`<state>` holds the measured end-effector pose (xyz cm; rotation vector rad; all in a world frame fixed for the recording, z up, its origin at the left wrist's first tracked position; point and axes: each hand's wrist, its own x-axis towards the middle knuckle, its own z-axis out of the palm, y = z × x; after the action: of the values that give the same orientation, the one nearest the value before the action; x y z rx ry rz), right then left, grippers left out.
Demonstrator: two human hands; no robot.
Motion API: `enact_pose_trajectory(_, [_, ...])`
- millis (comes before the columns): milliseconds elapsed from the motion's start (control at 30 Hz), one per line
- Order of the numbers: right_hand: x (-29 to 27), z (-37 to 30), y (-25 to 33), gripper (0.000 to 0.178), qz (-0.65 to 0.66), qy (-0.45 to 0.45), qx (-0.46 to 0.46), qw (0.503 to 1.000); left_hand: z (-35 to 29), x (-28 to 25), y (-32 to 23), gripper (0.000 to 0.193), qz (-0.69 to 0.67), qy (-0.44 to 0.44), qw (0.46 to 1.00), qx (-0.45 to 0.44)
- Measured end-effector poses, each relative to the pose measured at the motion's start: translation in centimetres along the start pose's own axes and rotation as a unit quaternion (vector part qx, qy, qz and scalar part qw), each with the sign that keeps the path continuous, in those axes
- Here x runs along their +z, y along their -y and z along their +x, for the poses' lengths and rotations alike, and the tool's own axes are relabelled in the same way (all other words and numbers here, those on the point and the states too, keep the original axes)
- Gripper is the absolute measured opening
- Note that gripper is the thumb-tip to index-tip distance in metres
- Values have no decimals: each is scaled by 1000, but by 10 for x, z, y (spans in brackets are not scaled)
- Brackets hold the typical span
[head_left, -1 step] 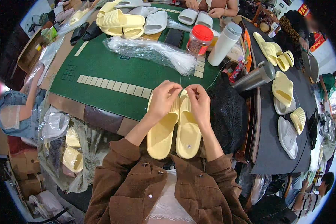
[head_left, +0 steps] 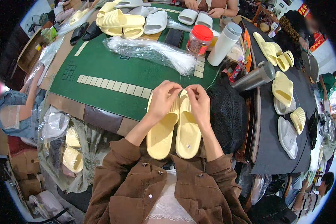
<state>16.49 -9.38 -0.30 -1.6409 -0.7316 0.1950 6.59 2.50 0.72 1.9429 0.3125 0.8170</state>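
A pair of pale yellow slippers sits side by side in front of me, toes at the table edge: a left slipper (head_left: 160, 140) and a right slipper (head_left: 188, 140). My left hand (head_left: 163, 100) is closed in a pinch above the toe of the left one. Over the other toe, my right hand (head_left: 198, 102) pinches too, its fingertips almost touching the left ones. A thin clear strand (head_left: 180, 79) runs up from between the fingertips. Just beyond lies a bundle of thin white strands (head_left: 183, 63), partly inside a clear plastic bag (head_left: 138, 50).
The green mat (head_left: 112, 106) covers the table. Towards the back right stand a red-lidded jar (head_left: 200, 39), a white bottle (head_left: 224, 44) and a steel tumbler (head_left: 254, 77). Yellow slippers (head_left: 119, 20) are piled at the back; more slippers (head_left: 282, 88) lie on the black table at right.
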Motion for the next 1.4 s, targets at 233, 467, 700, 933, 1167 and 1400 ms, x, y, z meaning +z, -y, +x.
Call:
enact_pose_trajectory(233, [-1,-3,-1,11,-39,9,-12,999,-2,2,0,9,8,-18,1000,14])
enact_pose_trajectory(467, [0,-3,-1,10,-25,4,-9,1000,-3,3,2,9,-10,-10,1000,-2])
enact_pose_trajectory(700, [-2,-4,9,9,-72,21,-15,997,-3,3,4,8,29,-7,999,19])
enact_pose_trajectory(933, [-4,-2,2,13,147,-33,43,988,-2,4,4,8,-12,-33,999,-5])
enact_pose_trajectory(1167, [-5,-3,6,10,158,-38,62,985,-3,3,3,9,21,-25,999,17])
enact_pose_trajectory(1400, [-1,-4,0,9,56,-1,34,998,-2,4,4,9,82,-7,995,59])
